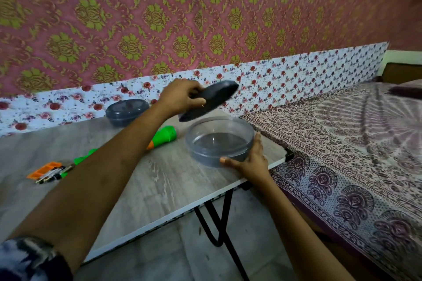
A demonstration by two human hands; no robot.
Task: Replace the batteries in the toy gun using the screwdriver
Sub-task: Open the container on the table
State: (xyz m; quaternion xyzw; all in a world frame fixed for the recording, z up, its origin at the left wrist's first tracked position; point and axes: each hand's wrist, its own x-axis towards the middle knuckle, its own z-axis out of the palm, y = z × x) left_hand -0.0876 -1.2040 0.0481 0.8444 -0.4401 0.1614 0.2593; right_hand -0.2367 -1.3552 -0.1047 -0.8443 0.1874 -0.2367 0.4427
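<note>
My left hand (182,98) grips a dark grey round lid (209,100) and holds it tilted above an open clear-grey round container (220,141) at the table's right end. My right hand (249,159) holds the container's near right side, thumb along its front wall. The container looks empty inside. The green and orange toy gun (165,137) lies on the table behind my left forearm, which hides its middle. Further left lie an orange battery cover (44,169) and several batteries (53,174), blurred. I cannot make out a screwdriver.
A second grey round container (125,112), lid on, stands at the back by the floral wall strip. The wood-grain folding table (159,189) ends just right of the open container. A bed with a patterned cover (342,155) lies close on the right.
</note>
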